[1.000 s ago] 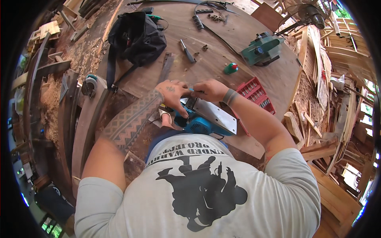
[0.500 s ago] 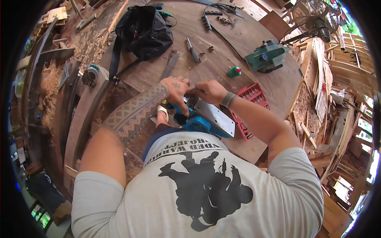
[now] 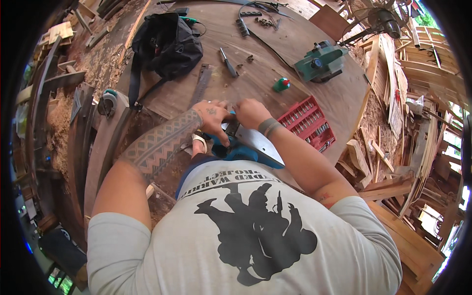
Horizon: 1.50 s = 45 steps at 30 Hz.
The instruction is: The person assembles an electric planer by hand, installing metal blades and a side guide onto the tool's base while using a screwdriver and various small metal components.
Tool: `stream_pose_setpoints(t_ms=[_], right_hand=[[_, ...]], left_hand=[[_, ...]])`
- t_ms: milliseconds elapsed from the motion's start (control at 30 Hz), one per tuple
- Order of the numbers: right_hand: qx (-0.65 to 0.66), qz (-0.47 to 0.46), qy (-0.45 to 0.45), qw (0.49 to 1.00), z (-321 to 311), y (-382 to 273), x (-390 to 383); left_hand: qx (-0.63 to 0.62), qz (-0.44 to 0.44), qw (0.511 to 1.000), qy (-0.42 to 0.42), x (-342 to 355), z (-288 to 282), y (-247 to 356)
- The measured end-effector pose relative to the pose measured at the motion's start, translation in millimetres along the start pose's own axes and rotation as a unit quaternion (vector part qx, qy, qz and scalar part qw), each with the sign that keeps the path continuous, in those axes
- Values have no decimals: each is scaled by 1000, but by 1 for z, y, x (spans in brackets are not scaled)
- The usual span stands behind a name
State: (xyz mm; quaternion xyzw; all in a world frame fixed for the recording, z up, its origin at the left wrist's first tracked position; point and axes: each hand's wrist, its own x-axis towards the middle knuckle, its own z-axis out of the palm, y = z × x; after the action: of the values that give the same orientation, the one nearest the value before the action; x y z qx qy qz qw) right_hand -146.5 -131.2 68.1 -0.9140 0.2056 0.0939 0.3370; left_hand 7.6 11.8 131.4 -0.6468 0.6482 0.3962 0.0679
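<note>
A blue electric planer (image 3: 242, 151) rests against my lap at the table's near edge, with its flat metal sole (image 3: 255, 139) turned up. My left hand (image 3: 214, 119) is closed around its front end, the thumb lying over the body. My right hand (image 3: 251, 113) is just beside it, fingers pinched together at the planer's far end. Whatever is between those fingers is hidden. Past the right wrist lies an open red case of sockets and bits (image 3: 307, 123). A dark, flat, straight strip (image 3: 200, 84) lies beyond my left hand.
Farther across the table are a black bag (image 3: 167, 46), a slim-handled tool (image 3: 228, 63), a green bottle with a red cap (image 3: 281, 84), a green power planer (image 3: 322, 63) and a power strip (image 3: 242, 28). A fan (image 3: 386, 22) stands back right. Timber and shavings surround the table.
The view has shifted, so the table items appear farther left and higher. My right hand has drawn nearer to my left, and its forearm now uncovers more of the red case.
</note>
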Motion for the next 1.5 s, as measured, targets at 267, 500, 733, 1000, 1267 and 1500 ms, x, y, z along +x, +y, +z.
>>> stream_pose_setpoints(t_ms=[267, 500, 733, 1000, 1267, 1500], right_hand=[[0, -46, -73, 996, -11, 18, 6], [162, -100, -96, 977, -40, 35, -28], [140, -220, 59, 964, -36, 50, -22], [106, -226, -11, 968, -24, 53, -8], [161, -218, -50, 961, -23, 64, -5], [131, -277, -103, 946, -35, 56, 3]], left_hand=[[-4, 14, 1000, 18, 5, 3, -3], [4, -18, 999, 44, -5, 21, 3], [-3, -21, 999, 43, -5, 19, 4], [-4, -6, 996, 89, -2, 29, -3], [-9, -14, 996, 85, -5, 25, 2], [-106, 80, 986, 97, -11, 24, -16]])
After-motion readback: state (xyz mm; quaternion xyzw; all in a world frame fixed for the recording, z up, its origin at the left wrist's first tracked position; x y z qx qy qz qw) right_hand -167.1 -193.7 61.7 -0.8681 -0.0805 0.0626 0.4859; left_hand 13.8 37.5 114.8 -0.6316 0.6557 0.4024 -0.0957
